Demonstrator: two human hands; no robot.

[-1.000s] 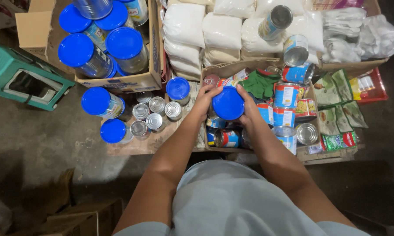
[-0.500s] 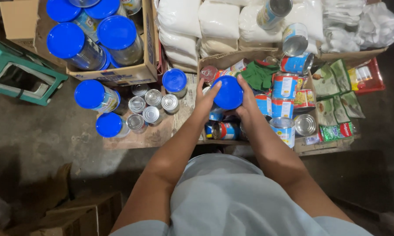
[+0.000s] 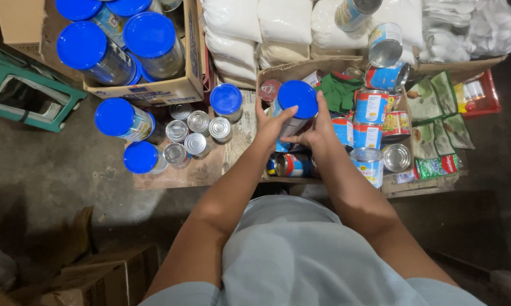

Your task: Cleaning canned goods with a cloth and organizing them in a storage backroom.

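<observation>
Both of my hands grip one tall tin with a blue plastic lid, held upright over an open cardboard box of small tins. My left hand wraps its left side and my right hand wraps its right side, fingers up near the lid. Under the tin lie several small blue and red tins. Stacked blue-labelled tins stand just to the right of my hands.
Another blue-lidded tin and small silver-topped cans stand on a flat cardboard sheet to the left. A box of large blue-lidded tins sits far left, white sacks behind, green sachets right, a green stool far left.
My hands and the blue-lidded tin stay together over the box; the tin has shifted slightly. The view has shifted a little as my head moved.
</observation>
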